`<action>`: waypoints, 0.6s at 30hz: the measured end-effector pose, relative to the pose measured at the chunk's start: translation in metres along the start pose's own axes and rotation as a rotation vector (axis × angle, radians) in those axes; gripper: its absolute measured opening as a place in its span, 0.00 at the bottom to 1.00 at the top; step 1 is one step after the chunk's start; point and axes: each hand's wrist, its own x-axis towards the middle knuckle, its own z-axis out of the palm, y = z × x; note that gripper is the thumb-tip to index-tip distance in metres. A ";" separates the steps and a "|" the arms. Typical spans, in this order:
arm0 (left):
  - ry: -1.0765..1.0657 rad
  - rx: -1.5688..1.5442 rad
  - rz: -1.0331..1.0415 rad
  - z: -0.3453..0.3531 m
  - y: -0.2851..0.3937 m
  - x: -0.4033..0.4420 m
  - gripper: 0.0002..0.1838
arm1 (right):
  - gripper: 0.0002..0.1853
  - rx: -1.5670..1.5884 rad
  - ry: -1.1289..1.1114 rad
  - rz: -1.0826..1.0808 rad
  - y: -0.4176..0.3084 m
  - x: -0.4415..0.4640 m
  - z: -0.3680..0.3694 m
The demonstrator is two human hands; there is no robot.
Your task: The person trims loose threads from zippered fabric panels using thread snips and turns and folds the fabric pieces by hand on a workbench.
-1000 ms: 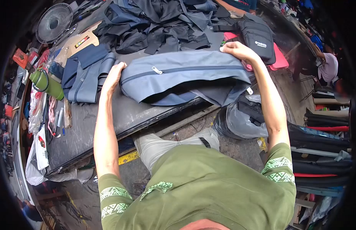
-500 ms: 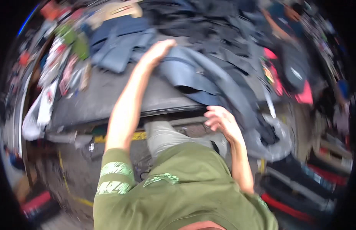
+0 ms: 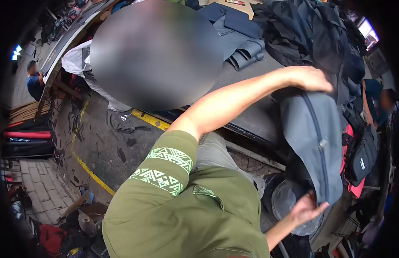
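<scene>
Grey fabric piece (image 3: 304, 129) with zipper (image 3: 322, 144), one, held at the table's (image 3: 259, 114) edge, between dark fabric pile (image 3: 307, 34) and plastic-lined container (image 3: 285, 202). Left hand (image 3: 310, 79): grip closed on its upper end; right hand (image 3: 307, 209): fingers partly open, touching the lower end, firmness of grip indeterminable.

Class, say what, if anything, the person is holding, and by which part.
A grey zippered fabric piece: the left hand holds its far end; the right hand touches its near end, grip unclear.
</scene>
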 end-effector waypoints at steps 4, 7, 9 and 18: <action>-0.006 -0.146 0.177 0.019 0.067 0.020 0.27 | 0.28 -0.076 0.194 -0.129 -0.107 0.011 -0.003; 0.005 -0.222 0.444 0.053 0.098 0.045 0.27 | 0.22 0.024 -0.020 -0.043 -0.187 0.020 -0.066; -0.033 -0.197 0.380 0.071 0.128 0.053 0.26 | 0.18 0.066 0.176 -0.153 -0.218 0.017 -0.049; 0.079 -0.012 0.742 0.158 0.200 0.087 0.18 | 0.32 -0.506 0.532 -0.050 -0.339 -0.003 -0.177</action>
